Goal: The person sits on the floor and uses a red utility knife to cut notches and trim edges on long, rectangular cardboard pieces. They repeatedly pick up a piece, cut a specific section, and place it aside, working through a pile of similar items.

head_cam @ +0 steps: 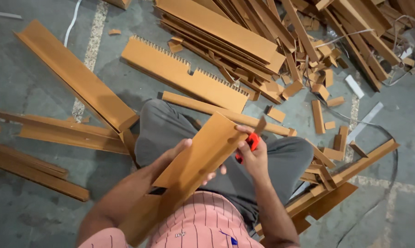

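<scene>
Cardboard strip [200, 154] slants across lap, gripped underneath by left hand [180, 154], fingers curled round its edge. Right hand [253, 154] pinches strip's top corner while clutching orange cutter [249, 143]; best keep fingers off blade path, strip steady.

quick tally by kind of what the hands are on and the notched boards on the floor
Brown cardboard strip across both hands, left hand and right hand: 1
Red-handled tool in the right hand: 1
Comb-edged cardboard board on the floor: 1
Total: 3
</scene>
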